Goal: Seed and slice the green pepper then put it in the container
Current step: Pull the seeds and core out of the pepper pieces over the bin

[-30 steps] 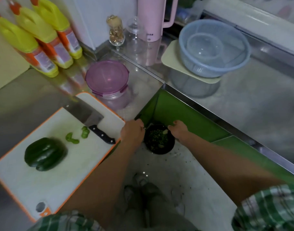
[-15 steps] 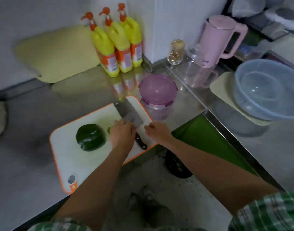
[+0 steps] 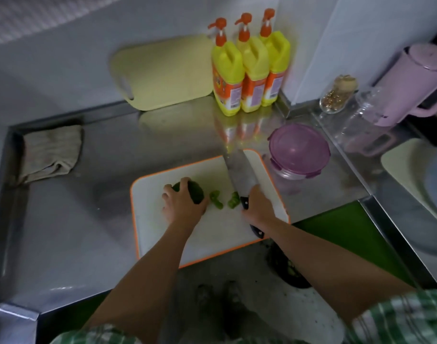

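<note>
Nearest the camera, two green checked sleeves (image 3: 398, 319) framed the bare forearms, and below them, on the floor, a dark bin (image 3: 290, 271) held green scraps just under the bench (image 3: 83, 219) edge. On the steel bench lay a white cutting board (image 3: 212, 237) with an orange rim, its near corner reaching the bench edge. The left hand (image 3: 182, 206) had its fingers curled over the green pepper (image 3: 193, 191), holding it down on the left part of the board. The right hand (image 3: 258, 207) was clamped round the black handle of the knife (image 3: 239, 172), whose broad blade ran away from the person to the board's far rim; whether the blade lay on the board or hung above it could not be told. Between the two hands, two small green pepper pieces (image 3: 216, 199) lay on the board just beside the blade's heel. Beyond the board's far right corner stood the container (image 3: 299, 150), round and clear, its purple lid on. Farther left a crumpled cloth (image 3: 51, 152) lay near the back wall. At the back stood three yellow bottles (image 3: 252, 70) in a row, touching, with a pale yellow board (image 3: 162, 73) leaning on the wall beside them and a pink jug (image 3: 410, 83) well off to the right.
</note>
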The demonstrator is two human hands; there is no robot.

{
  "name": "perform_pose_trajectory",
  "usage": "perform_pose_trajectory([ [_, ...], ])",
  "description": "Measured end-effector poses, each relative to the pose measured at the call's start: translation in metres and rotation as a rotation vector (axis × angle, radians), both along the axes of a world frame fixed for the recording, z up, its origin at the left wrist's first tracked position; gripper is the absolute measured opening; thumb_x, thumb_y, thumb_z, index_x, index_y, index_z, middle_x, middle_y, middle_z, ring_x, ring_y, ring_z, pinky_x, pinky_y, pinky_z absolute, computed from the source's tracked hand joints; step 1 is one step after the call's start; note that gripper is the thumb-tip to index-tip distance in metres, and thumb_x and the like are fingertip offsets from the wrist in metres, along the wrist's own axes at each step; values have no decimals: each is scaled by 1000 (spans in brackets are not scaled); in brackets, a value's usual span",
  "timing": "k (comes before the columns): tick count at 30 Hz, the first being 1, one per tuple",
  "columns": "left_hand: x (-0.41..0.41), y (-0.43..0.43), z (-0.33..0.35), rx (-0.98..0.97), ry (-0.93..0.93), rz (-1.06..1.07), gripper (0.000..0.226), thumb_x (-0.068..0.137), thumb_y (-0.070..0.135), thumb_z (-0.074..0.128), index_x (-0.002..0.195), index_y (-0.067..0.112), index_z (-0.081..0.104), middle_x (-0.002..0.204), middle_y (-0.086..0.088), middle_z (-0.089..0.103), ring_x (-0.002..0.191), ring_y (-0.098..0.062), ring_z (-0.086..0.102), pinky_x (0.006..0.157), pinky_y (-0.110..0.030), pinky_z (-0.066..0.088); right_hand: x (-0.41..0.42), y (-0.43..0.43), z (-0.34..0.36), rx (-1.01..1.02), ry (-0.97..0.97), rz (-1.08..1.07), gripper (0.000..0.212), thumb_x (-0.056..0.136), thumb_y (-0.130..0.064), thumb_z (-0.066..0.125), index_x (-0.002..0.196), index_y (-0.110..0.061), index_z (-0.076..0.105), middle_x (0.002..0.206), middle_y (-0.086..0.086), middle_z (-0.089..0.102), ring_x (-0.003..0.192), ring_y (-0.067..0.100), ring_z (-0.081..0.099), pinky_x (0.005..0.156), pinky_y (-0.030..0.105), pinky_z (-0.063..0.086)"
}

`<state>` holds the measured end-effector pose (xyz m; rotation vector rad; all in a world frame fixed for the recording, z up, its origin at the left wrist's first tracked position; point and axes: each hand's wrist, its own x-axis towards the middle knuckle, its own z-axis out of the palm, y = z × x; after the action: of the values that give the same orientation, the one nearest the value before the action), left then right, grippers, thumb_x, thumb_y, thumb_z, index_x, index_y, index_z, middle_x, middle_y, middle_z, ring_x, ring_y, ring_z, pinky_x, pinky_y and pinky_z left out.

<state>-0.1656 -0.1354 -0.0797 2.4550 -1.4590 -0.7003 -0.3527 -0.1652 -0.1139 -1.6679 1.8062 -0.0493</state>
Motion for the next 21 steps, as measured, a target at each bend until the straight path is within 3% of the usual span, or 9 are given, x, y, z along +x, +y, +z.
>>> perform_pose_trajectory([
  [3,7,-4,1,-1,79,21,67,78,49,70,133,28,37,126,-16,34,115,-38,39,89,-47,45,3,-3,4,-41,-99,-118,60,84,-28,63,129,-5,30,108,13,55,94,34,59,70,40,48],
  [7,24,-8,-1,-91,305,191,70,82,38,70,137,17,33,129,-18,35,116,-41,42,99,-49,41,11,-8,17,-148,-311,-263,21,91,-21,52,98,-14,33,76,7,51,61,26,53,48,34,38],
  [11,28,-10,0,-125,579,347,68,90,29,63,142,6,26,137,-19,39,123,-39,44,99,-46,44,20,-13,28,-235,-378,-195,16,97,-23,48,100,-10,39,65,2,49,51,17,48,44,28,30],
  [14,23,-7,-2,-110,775,425,61,96,29,55,144,6,24,130,-13,42,122,-34,46,95,-38,41,30,-12,34,-154,-467,-99,9,97,-16,45,102,-9,42,59,5,46,46,17,44,42,28,34],
  [18,22,-1,-16,-71,758,365,55,98,31,48,144,7,30,139,-16,42,126,-34,44,106,-44,39,44,-2,37,-89,-446,4,15,95,-16,46,106,-6,44,69,20,53,46,22,44,37,24,37],
  [21,31,4,-24,-24,679,320,57,99,36,40,151,18,27,143,-18,40,127,-38,42,108,-50,37,48,5,39,-86,-400,72,10,91,-12,48,99,-9,43,72,21,55,49,23,44,48,28,38],
])
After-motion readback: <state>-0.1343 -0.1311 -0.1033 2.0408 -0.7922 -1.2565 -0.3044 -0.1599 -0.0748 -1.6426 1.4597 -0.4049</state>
